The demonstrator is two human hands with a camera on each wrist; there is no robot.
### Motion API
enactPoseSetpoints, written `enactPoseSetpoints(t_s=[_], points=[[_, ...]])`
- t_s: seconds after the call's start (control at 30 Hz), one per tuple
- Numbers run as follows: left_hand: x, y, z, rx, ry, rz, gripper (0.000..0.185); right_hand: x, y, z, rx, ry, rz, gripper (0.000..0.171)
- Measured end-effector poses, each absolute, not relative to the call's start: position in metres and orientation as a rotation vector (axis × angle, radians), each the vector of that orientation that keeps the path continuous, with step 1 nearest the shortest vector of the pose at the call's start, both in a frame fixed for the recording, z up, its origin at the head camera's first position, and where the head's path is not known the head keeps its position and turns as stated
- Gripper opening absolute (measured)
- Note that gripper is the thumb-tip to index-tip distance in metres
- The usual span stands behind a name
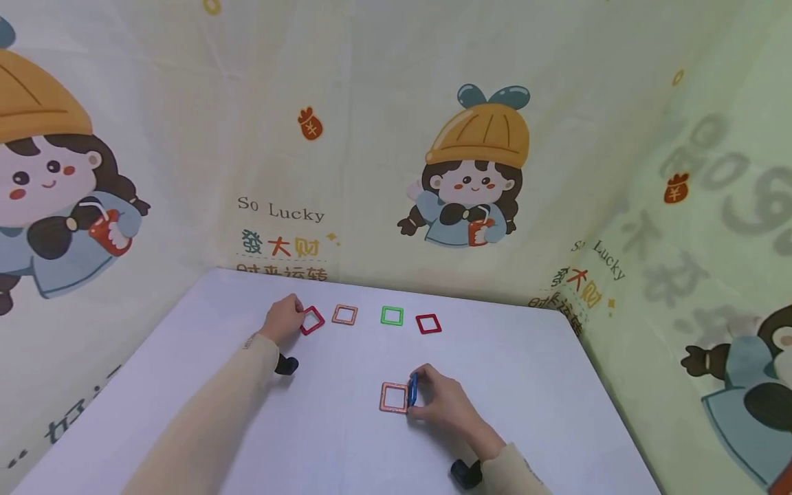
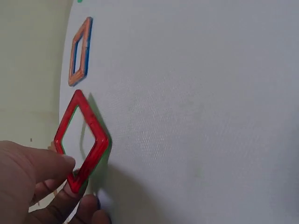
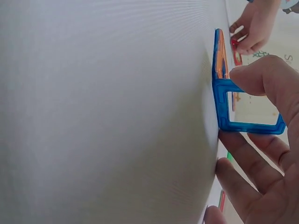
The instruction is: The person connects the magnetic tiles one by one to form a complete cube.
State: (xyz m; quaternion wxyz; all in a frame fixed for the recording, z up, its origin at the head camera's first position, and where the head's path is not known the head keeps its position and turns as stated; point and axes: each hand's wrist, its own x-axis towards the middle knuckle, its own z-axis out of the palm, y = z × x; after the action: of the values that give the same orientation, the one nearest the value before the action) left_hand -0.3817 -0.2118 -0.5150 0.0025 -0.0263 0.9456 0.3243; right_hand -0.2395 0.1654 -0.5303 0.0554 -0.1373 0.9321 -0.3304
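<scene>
In the head view my left hand [image 1: 284,320] pinches a red square magnetic tile [image 1: 313,320] at the far left of the table. The left wrist view shows the thumb over one corner of this red tile [image 2: 100,147] and a finger beneath it; a green edge shows under the red. My right hand [image 1: 447,402] holds a blue square magnetic tile [image 1: 412,390] upright between thumb and fingers. That blue tile [image 3: 223,109] stands along the edge of a flat orange tile [image 1: 394,398], the two touching in the right wrist view.
A row at the back of the white table [image 1: 346,440] holds an orange tile [image 1: 344,315], a green tile [image 1: 392,316] and another red tile [image 1: 429,324], all lying flat. A printed cloth [image 1: 371,172] hangs behind the table and along its sides.
</scene>
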Motion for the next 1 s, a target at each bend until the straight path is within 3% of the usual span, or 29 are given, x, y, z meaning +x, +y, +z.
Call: enactPoseSetpoints(t_s=[0.8,1.0], points=[[-0.366,-0.199,-0.498,-0.087,2.831,1.272,0.016,-0.239,0.167,-0.529,-0.387,2.811,-1.071,0.060],[-0.362,-0.190,-0.495,-0.011,2.865,1.258,0.010,-0.238,0.165,-0.531,-0.371,2.807,-1.076,0.075]])
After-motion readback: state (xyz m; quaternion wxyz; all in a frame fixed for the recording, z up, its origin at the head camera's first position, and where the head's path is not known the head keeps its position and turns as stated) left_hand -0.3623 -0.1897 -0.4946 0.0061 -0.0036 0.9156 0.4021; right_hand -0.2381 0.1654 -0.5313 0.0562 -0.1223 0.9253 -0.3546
